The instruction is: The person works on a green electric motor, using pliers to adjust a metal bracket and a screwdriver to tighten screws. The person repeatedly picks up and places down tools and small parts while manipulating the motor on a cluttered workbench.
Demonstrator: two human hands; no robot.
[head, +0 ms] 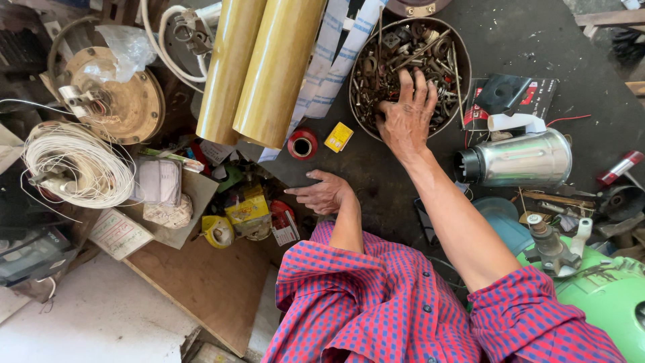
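The right hand [406,117] reaches into the round bowl [461,60] of rusty screws and bolts, fingers spread wide and pressed down among the scrap, gripping nothing that shows. The bowl sits at the far side of the dark counter [571,47]. Near the bowl's near-left edge, the left hand [324,193] rests on the counter, fingers loosely curled and empty. Right of the bowl a metal kettle [521,159] lies on its side, long axis left-right. Left of the bowl stand two yellow rolls [259,67]. Bare counter lies beyond the bowl.

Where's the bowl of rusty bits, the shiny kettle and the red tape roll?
bowl of rusty bits [462,62], head view, right rim.
shiny kettle [527,159], head view, steel body.
red tape roll [302,144], head view, top ring.
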